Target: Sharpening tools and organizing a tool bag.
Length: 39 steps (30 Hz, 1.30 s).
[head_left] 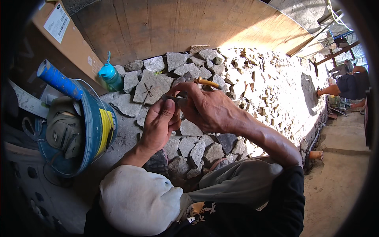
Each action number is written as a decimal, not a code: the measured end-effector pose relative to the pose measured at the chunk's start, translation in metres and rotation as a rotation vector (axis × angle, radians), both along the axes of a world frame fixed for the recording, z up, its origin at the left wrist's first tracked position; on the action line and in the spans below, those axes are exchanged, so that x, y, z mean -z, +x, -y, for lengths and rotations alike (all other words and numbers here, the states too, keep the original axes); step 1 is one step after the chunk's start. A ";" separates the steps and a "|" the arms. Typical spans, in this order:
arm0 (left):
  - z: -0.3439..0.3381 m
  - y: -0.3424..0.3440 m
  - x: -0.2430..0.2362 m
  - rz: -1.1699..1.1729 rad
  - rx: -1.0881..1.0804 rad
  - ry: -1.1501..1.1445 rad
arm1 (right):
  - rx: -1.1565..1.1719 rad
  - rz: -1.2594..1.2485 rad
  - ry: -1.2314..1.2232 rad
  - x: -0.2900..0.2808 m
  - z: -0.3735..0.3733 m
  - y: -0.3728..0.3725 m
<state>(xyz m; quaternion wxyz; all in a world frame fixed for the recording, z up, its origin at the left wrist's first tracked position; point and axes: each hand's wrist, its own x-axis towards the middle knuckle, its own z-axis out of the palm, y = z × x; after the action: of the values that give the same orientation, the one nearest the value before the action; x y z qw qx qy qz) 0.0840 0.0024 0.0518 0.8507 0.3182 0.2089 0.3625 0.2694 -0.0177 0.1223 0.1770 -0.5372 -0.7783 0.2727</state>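
My left hand (158, 126) is closed, its thumb pressing against a small flat dark piece (169, 97) whose kind I cannot make out. From the right, my right hand (211, 108) reaches over it with curled fingers meeting the same piece; its fingertips are partly hidden. Just beyond them, a hammer's yellow handle (209, 83) lies across the stones, its head end partly covered by my hand. Several nails (148, 93) rest in a loose cluster on a broad flat stone (156, 84) beyond my left hand.
Broken stones (252, 79) cover the ground ahead. At left stand a teal bucket (92, 134) with a bag and blue tube, a turquoise bottle (111, 77) and a cardboard box (59, 43). A curved wooden board (177, 27) lies beyond. Another person (351, 85) is at far right.
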 end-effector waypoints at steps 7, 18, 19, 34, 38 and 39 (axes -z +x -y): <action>0.002 0.001 0.001 -0.018 -0.029 -0.001 | -0.036 0.031 0.044 -0.003 -0.003 -0.002; 0.000 0.000 0.006 -0.146 -0.047 0.039 | -0.050 0.051 0.187 0.002 -0.006 -0.004; 0.001 0.001 0.006 -0.087 -0.066 0.042 | -0.028 0.065 0.034 0.000 -0.004 -0.002; 0.005 0.005 0.005 -0.032 -0.141 -0.025 | -0.006 0.038 -0.072 -0.002 -0.003 -0.002; 0.001 0.002 0.010 -0.078 -0.116 0.040 | -0.042 0.120 0.093 0.003 -0.006 -0.004; 0.001 0.002 0.010 -0.176 -0.121 0.001 | -0.048 0.104 0.122 0.004 -0.007 -0.004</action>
<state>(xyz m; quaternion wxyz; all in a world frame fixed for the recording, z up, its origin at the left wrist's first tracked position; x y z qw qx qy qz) 0.0863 0.0015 0.0415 0.8055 0.3362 0.3011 0.3840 0.2657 -0.0110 0.1182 0.1623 -0.5201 -0.8143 0.2004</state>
